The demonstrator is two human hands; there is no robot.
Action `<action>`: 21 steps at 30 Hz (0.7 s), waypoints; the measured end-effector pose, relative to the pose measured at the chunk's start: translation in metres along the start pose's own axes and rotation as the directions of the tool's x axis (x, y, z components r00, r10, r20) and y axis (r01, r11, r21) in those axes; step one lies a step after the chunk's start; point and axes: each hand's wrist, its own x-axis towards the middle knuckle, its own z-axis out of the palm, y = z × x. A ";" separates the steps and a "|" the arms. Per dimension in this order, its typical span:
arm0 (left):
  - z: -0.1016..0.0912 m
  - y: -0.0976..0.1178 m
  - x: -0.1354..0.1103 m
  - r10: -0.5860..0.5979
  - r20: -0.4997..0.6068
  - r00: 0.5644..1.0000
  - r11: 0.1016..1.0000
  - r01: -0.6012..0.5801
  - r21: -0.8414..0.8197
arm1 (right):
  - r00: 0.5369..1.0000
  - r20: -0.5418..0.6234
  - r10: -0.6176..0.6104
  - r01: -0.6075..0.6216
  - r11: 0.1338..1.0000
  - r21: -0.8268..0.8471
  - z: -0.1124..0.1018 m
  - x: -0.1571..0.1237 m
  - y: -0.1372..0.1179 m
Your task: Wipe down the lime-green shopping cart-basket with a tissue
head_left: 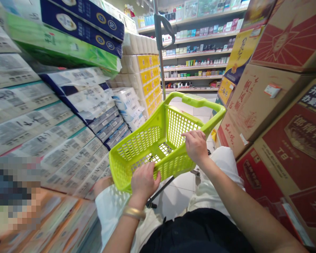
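Observation:
A lime-green plastic shopping basket [137, 147] is tilted in front of me with nothing inside, its handle [197, 100] raised at the far end. My left hand [144, 181] grips the near rim, fingers curled over the edge. My right hand [196, 144] is closed on the right side rim near the handle's base. A gold bangle [133, 212] sits on my left wrist.
Stacked packs of tissue and toilet paper [68, 105] line the left of a narrow aisle. Red and brown cardboard cartons [279, 116] are piled on the right. A metal pole [160, 52] stands ahead, with stocked shelves [200, 52] behind. The floor is white tile [179, 189].

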 end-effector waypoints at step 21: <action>-0.002 0.002 0.000 -0.010 0.012 1.000 1.000 0.010 -0.007 | 0.998 0.062 -0.015 0.015 1.000 0.013 0.002 -0.003 -0.006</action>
